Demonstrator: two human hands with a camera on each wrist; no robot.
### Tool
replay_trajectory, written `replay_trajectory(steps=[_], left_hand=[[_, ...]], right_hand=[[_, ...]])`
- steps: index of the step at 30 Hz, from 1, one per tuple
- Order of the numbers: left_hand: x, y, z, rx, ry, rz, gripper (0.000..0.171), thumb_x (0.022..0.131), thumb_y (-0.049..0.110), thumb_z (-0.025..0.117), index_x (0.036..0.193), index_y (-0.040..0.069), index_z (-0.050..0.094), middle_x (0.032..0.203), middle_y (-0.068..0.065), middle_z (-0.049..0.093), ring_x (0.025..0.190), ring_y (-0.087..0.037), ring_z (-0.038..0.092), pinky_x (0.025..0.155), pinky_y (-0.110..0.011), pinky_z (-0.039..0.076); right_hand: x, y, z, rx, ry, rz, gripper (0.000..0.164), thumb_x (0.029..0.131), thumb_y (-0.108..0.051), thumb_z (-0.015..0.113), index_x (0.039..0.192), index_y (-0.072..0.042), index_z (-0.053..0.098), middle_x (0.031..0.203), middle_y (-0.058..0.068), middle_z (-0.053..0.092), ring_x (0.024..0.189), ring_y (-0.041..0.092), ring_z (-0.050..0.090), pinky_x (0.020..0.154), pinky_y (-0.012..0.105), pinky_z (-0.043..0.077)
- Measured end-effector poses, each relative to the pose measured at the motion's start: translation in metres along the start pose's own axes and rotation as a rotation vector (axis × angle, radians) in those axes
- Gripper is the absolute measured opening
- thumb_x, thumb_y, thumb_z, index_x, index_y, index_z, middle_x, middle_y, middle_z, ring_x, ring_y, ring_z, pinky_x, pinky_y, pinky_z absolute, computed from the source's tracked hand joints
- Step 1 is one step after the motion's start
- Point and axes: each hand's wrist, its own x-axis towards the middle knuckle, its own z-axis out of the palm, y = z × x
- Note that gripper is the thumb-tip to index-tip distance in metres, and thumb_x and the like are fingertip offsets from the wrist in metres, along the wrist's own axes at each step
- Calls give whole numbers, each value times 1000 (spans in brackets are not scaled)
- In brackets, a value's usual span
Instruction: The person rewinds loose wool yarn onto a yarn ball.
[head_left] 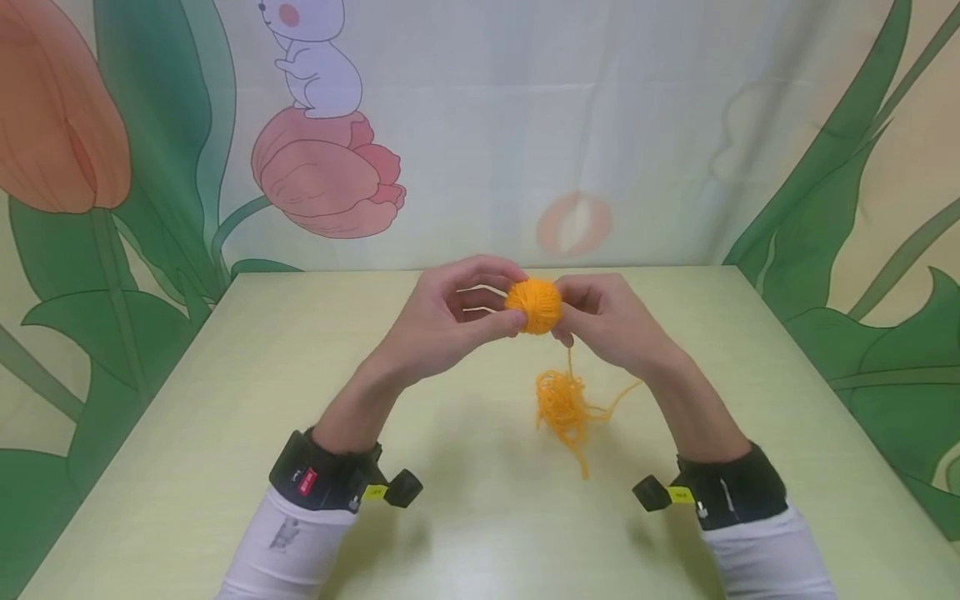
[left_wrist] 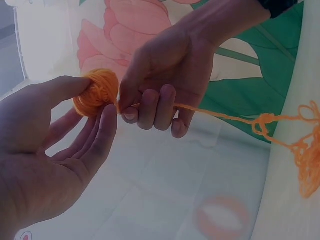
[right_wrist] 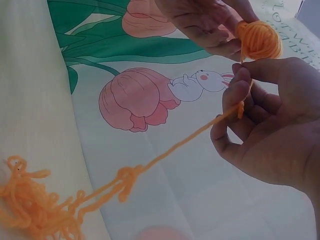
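Observation:
A small ball of orange yarn is held up above the table between the thumb and fingers of my left hand. Close against its right side, my right hand pinches the yarn strand between thumb and forefinger, the other fingers curled in. From there the strand runs down to a loose tangle of yarn on the table. A small looped snarl shows on the strand in the left wrist view. The ball looks evenly wound in the right wrist view.
The pale table stretches under both arms. Behind it hangs a curtain printed with tulips, leaves and a white rabbit. A loose yarn end trails right from the tangle. Black straps with small cameras sit on both wrists.

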Motion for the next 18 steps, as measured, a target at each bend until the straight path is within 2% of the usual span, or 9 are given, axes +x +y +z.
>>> replay_trajectory(steps=[4,10,15,18], left_hand=[[0,-2,-1,60,-55,5,35,99,2,83,132,7,75,125,-14,78,107,-31,83,97,-43,73],[-1,-5,-4,202,-117,6,34,98,7,87,130,11,77,127,-5,80,106,-22,83,96,-40,73],[0,-8,-6,331,-131,42,35,96,10,90,129,12,78,127,-3,81,105,-20,83,91,-34,73],[1,-10,-6,385,-110,72,34,96,10,90,128,10,78,125,-5,82,104,-20,84,88,-31,72]], right_hand=[[1,1,-2,25,45,29,19,113,-17,67,107,-4,79,79,3,63,70,21,53,60,27,42],[0,4,-4,22,112,50,25,113,-30,69,102,-9,77,71,1,51,63,20,43,52,30,32],[-1,1,-3,31,148,40,26,112,-29,70,104,-5,76,68,0,48,60,20,39,49,31,28],[-3,-4,-1,45,162,24,25,112,-27,70,103,-5,76,68,-1,49,61,19,41,49,30,29]])
